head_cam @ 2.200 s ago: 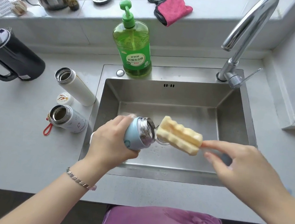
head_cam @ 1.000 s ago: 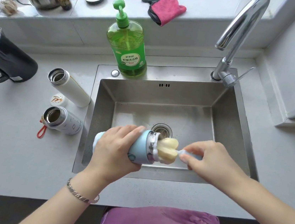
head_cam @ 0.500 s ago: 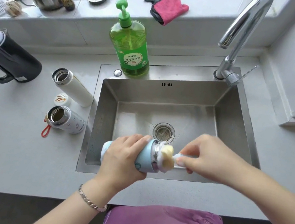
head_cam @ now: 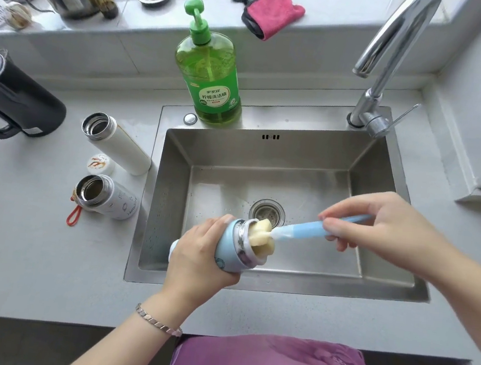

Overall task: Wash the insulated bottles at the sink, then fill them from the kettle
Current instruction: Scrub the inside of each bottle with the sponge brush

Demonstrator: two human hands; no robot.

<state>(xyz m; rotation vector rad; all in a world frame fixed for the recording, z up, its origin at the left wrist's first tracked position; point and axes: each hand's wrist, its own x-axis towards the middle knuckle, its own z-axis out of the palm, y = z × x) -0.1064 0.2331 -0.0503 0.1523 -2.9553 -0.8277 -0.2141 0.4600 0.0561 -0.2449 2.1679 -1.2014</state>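
Blue bottle (head_cam: 227, 252) in left hand (head_cam: 197, 256) — sponge brush (head_cam: 290, 232) in its mouth

The left grip (head_cam: 200, 253) holds a pale-blue insulated bottle (head_cam: 226, 252) with a steel-grey neck. The sponge brush (head_cam: 261, 238) at its mouth is cream-yellow, and its handle is sky blue in the right grip (head_cam: 379, 223). Left of the left grip are a plain white bottle (head_cam: 122, 146) and a grey-printed white bottle (head_cam: 120, 199) with a red loop (head_cam: 73, 216). Beyond are a translucent green soap bottle (head_cam: 212, 78), a pink black-edged cloth (head_cam: 272, 13) and a black kettle (head_cam: 22, 101).
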